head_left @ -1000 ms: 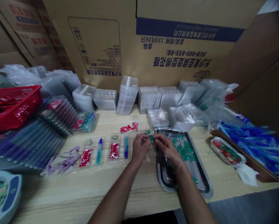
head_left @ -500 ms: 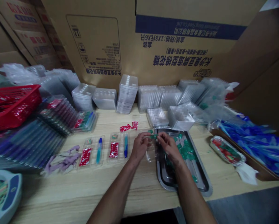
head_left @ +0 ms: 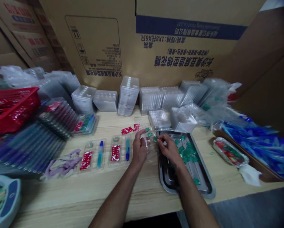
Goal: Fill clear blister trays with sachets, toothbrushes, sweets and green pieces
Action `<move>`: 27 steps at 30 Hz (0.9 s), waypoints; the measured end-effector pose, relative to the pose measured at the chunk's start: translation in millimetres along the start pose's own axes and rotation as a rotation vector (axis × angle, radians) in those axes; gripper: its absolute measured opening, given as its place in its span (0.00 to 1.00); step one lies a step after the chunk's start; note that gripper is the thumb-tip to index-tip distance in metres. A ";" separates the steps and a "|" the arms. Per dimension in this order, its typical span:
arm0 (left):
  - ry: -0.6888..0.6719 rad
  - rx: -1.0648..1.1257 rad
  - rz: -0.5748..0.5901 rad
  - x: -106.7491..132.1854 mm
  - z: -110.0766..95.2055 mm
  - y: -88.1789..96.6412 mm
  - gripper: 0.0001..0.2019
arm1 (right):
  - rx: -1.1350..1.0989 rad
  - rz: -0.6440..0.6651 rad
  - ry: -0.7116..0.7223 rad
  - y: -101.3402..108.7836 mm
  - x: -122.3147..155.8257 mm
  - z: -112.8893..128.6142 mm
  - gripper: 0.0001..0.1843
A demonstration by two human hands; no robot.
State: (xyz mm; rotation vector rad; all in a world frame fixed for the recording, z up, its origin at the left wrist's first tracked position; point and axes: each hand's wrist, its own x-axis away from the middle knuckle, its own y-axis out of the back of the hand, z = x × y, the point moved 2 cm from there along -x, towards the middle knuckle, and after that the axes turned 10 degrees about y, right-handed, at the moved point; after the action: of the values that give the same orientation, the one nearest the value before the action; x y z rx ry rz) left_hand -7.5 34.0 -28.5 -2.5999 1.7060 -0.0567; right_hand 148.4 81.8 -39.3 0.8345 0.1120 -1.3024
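Observation:
My left hand [head_left: 140,148] is closed on the near-left edge of a clear plastic tray [head_left: 151,148]. Two small green pieces [head_left: 149,135] lie in the tray's upper part, by my left fingertips. My right hand [head_left: 168,148] pinches another shiny green piece [head_left: 155,138] over the tray's right side. Beneath my right wrist is a dark metal tray [head_left: 164,183], with a heap of loose green pieces [head_left: 188,151] in it. To the left lie two clear trays, each with a red packet [head_left: 115,153] and a blue pen-shaped tube [head_left: 127,148].
Stacks of clear trays [head_left: 128,96] line the back, before a large carton [head_left: 96,38]. A red basket [head_left: 21,107] and piled filled packs [head_left: 25,142] stand left, near a crumpled glove [head_left: 63,164]. A box of blue tubes [head_left: 260,145] is at right; two red packets [head_left: 127,130] lie behind.
My hands have drawn slightly apart. The clear tray now lies flatter, with its green pieces in plain sight, and my right hand has shifted a little left and down.

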 end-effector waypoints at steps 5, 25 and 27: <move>-0.003 0.031 0.027 5.5 -0.2 -7.1 0.16 | 0.080 0.038 0.050 -4.4 2.6 10.1 0.11; 0.375 0.585 0.126 -4.8 19.6 -22.6 0.29 | 0.350 0.001 0.008 -8.4 -0.6 21.9 0.12; 0.420 0.598 0.056 -8.3 18.5 -17.4 0.26 | 0.434 -0.045 -0.100 2.0 -1.7 17.7 0.16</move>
State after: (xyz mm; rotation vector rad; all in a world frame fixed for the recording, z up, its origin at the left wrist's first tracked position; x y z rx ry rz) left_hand 6.0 48.6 -46.3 -2.1791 1.5335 -1.0028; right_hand 143.0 72.6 -24.8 1.1357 -0.2412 -1.4315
